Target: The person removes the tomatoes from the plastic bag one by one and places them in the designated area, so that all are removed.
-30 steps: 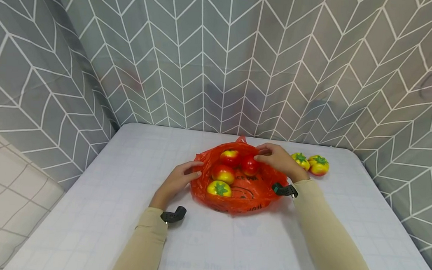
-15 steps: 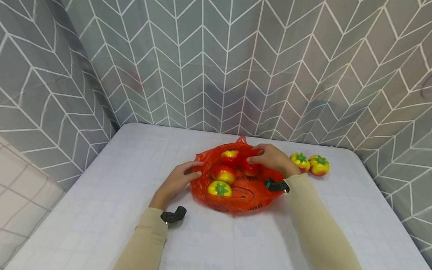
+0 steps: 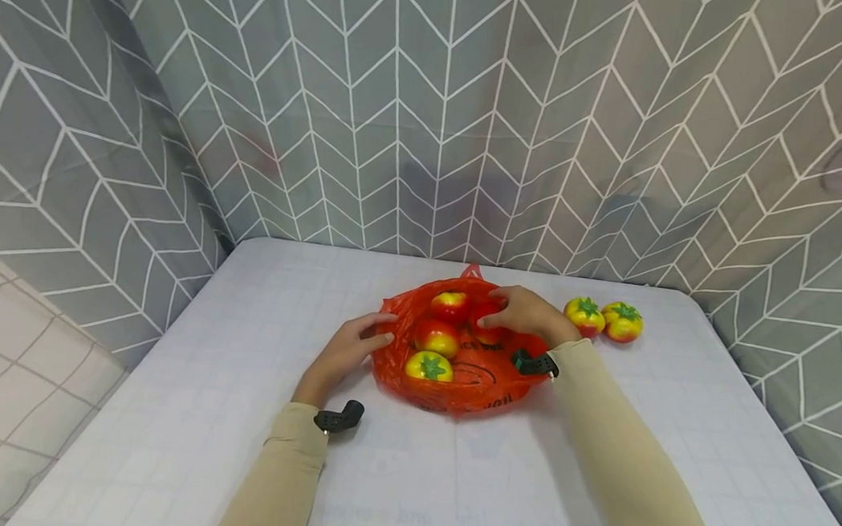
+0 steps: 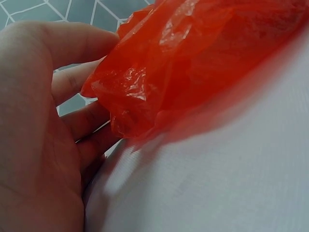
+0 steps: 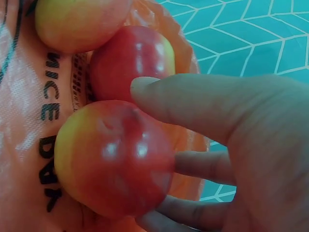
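A red plastic bag with black print lies on its base on the table, mouth up. My left hand holds its left rim; in the left wrist view the thumb meets the rim and several fingers pass behind the film. Inside are red-and-yellow tomatoes, one showing its green star-shaped top. My right hand reaches into the bag at the far right. In the right wrist view its thumb and fingers are around a tomato, whose far side hides the fingertips. Another tomato lies just behind the thumb.
Two more tomatoes, a left one and a right one, sit side by side on the white-covered table, right of the bag. A grey curtain with white zigzag lines hangs behind and beside the table.
My right hand has shifted left and down over the right-hand tomato in the bag, covering more of it. My left hand and the bag stay nearly still.
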Demonstrator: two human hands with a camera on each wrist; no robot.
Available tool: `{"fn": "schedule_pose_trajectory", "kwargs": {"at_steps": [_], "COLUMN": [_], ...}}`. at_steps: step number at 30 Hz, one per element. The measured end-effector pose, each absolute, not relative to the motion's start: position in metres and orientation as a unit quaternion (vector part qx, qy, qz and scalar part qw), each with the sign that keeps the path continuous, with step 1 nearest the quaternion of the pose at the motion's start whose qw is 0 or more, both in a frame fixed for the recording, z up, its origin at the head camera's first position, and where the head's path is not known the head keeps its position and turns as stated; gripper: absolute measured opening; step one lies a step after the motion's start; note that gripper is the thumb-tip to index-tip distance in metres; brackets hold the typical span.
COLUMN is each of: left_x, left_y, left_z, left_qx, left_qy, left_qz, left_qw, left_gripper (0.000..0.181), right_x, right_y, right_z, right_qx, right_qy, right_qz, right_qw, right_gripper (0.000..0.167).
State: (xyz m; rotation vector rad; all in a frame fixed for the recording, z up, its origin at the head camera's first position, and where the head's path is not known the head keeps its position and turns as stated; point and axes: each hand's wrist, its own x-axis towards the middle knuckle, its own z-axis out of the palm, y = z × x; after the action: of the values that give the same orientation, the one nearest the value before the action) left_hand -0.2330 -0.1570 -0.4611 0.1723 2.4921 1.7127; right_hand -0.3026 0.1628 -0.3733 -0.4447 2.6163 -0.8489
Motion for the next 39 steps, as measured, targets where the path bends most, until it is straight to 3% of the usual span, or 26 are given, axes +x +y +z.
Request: {"fn": "schedule_pose_trajectory", "kwargs": {"at_steps": [15,39], "left_x": [-0.235,-0.236], "left_y": [-0.158,-0.159], "left_z": [-0.465,-0.466], "left_qx": [0.069,0.067], "left_qy": [0.817,0.817], "left_qz": [0.57,0.571], "left_qw": [0.057,0.053], "left_gripper": [0.04,0.036], "right_x": [-0.299,-0.29], "right_y": [0.162,0.175], "right_z": [-0.381,-0.367], "right_qx": [-0.17,-0.171], "right_qy": [0.938,0.902], "right_qz": [-0.254,-0.351], "right_qw": [0.165,0.186], "right_gripper": [0.077,0.072]}}
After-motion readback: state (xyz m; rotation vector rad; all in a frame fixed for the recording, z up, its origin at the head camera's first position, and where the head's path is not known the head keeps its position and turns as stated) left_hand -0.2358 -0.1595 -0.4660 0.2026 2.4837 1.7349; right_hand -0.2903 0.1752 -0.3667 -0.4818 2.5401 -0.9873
